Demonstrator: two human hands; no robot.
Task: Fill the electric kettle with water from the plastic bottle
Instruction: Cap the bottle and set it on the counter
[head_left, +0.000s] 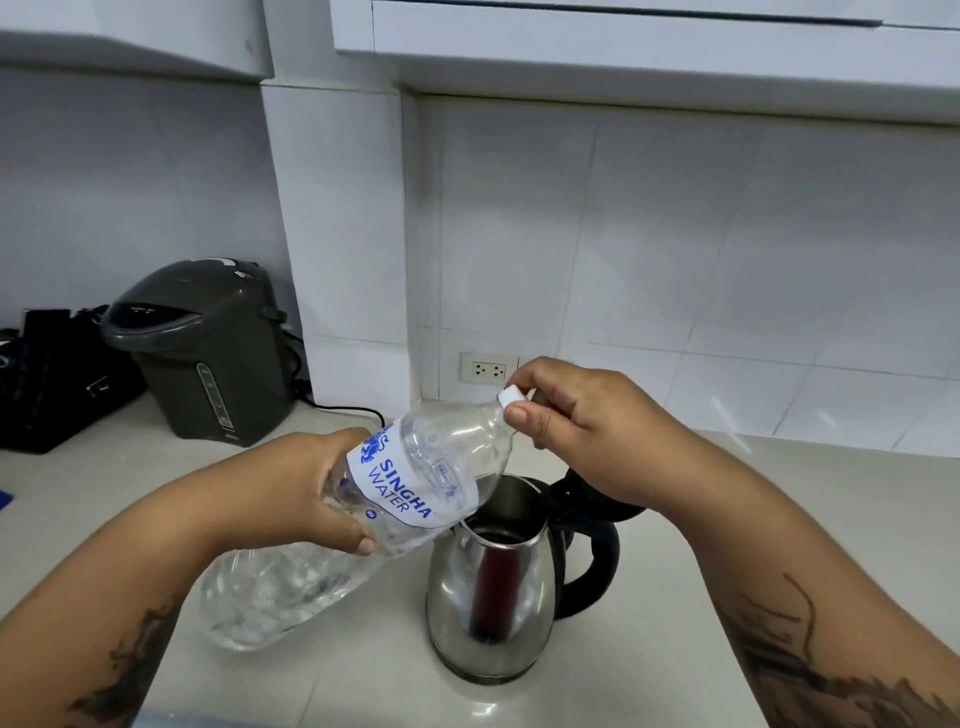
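A clear plastic bottle (415, 467) with a white and blue label is held tilted above the counter, its neck pointing up and to the right. My left hand (317, 483) grips its middle. My right hand (576, 421) pinches the white cap (511, 397) at the bottle's mouth. Water sits in the lower, near end of the bottle. Below the bottle's neck stands the steel electric kettle (493, 587) with a black handle, its lid open.
A dark grey hot-water dispenser (208, 353) stands at the back left, with a black bag (52, 379) beside it. A wall socket (488, 370) is on the tiled wall behind the kettle. The pale counter (649, 649) spreads to the right.
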